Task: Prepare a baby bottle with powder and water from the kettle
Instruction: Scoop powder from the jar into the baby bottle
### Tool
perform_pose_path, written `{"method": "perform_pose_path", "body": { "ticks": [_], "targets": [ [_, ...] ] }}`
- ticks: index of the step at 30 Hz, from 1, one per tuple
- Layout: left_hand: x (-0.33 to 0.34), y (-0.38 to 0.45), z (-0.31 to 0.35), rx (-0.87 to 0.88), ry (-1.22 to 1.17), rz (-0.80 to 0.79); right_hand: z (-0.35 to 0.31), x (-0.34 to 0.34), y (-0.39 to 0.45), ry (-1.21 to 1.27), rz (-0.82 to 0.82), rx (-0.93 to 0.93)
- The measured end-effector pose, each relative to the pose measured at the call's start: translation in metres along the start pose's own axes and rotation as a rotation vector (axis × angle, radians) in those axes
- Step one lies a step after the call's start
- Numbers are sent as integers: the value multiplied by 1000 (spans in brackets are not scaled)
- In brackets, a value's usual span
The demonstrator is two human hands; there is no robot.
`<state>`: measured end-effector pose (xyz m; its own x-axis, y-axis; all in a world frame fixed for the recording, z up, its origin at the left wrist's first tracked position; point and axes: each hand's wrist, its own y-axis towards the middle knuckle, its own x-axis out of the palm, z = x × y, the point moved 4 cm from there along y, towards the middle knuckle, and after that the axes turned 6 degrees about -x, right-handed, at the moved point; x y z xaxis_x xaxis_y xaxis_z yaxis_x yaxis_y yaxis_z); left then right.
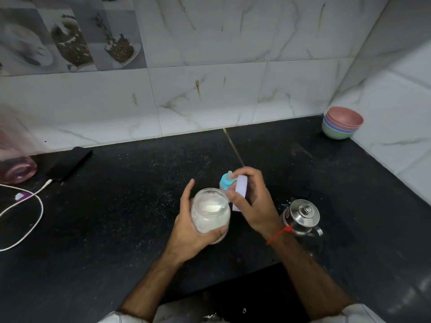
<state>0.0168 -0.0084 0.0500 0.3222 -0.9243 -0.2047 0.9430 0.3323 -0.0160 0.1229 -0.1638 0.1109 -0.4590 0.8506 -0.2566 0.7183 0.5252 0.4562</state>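
Blue-collared clear baby bottle (225,183) stood upright just behind the open glass powder jar (210,210) gripped by the left hand (196,227); right hand (254,201), nearer, held the jar's white lid (240,193).

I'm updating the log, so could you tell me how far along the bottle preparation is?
Done: the powder jar is open. In hand: left hand grips the jar, right hand holds its white lid. Left: the baby bottle still wears its teat; kettle stands lidded.
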Motion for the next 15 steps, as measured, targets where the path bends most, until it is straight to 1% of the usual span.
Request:
{"method": "perform_pose_path", "body": {
  "ticks": [2,3,5,7,9,11,15],
  "targets": [
    [-5,-3,-3,12,18,66,24,0,-18,99,152,165],
    [-7,-5,-5,16,37,101,39,2,-30,87,173,253],
    [-14,-8,-11,36,104,177,59,10,-54,-20,118,398],
    [-19,-10,-18,32,162,247,74,19,-72,-214,1,475],
    [-24,-12,-27,-2,165,280,86,28,-86,-351,-114,479],
    [-27,-12,-36,-25,166,271,95,37,-94,-429,-216,456],
    [-29,-11,-46,-59,200,226,105,49,-102,-554,-326,354]
  ]
}}
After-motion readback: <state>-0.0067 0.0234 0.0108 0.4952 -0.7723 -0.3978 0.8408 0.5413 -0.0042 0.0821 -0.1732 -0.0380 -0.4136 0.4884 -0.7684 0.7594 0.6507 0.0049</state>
